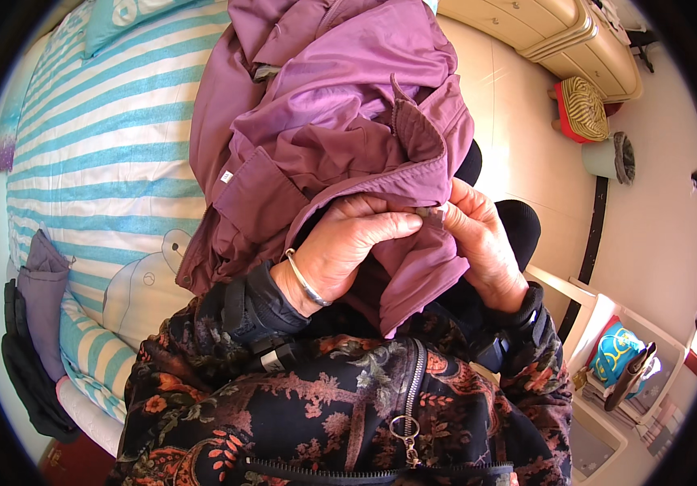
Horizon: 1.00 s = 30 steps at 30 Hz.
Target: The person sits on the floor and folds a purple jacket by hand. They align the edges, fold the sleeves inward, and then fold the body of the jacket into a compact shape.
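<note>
A mauve fabric jacket [336, 79] lies bunched across my lap and the edge of the bed. My left hand [348, 240], with a silver bangle at the wrist, reaches inside a stitched edge and pinches the cloth between thumb and fingers. My right hand [482, 243] grips the same edge from the other side. A small greyish tab [430, 212] shows between the two thumbs; what it is I cannot tell. On the left, a pocket flap [260, 191] bears a small white tag [226, 177]. Folds of cloth hide several of my fingertips.
A bed with a blue-and-white striped sheet [105, 152] is on the left, with grey trousers [42, 297] at its edge. To the right stand a cream drawer cabinet [597, 67], a cushioned stool [582, 109], a waste bin [606, 158] and a white shelf rack [658, 328] holding items.
</note>
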Motion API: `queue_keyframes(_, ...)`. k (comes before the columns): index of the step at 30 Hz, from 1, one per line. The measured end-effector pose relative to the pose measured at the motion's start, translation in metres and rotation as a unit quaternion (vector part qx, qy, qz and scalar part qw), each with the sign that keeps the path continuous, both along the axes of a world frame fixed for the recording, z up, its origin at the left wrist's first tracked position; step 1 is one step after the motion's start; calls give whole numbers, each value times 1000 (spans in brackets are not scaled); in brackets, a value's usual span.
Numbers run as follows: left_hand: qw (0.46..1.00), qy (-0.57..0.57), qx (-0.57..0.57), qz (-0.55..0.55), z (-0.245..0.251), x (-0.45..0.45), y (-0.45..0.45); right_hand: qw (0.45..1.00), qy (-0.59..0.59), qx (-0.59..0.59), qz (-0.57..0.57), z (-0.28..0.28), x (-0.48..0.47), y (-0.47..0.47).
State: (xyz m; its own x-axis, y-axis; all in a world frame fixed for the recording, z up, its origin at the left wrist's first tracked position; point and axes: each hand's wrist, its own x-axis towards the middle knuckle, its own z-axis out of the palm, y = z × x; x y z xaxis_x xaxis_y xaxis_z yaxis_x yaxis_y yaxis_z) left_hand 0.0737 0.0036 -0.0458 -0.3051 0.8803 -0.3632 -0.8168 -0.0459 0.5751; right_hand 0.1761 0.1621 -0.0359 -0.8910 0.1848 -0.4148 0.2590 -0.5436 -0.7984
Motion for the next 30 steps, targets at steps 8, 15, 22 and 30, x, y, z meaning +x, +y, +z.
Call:
queue_keyframes(8, 999, -12, -14, 28, -2, 3, -3, 998, 9, -56, -37, -3, 0, -9)
queue_keyframes(15, 999, -6, -24, 41, -1, 4, 0, 998, 11, -45, -36, -2, 0, -7)
queue_keyframes(22, 1000, 5, -5, 14, -7, 4, -2, 1000, 7, -11, -26, -1, 1, -7)
queue_keyframes(30, 798, 573, -103, -154, 36, -21, -28, 994, 2, 107, 16, 13, -4, 18)
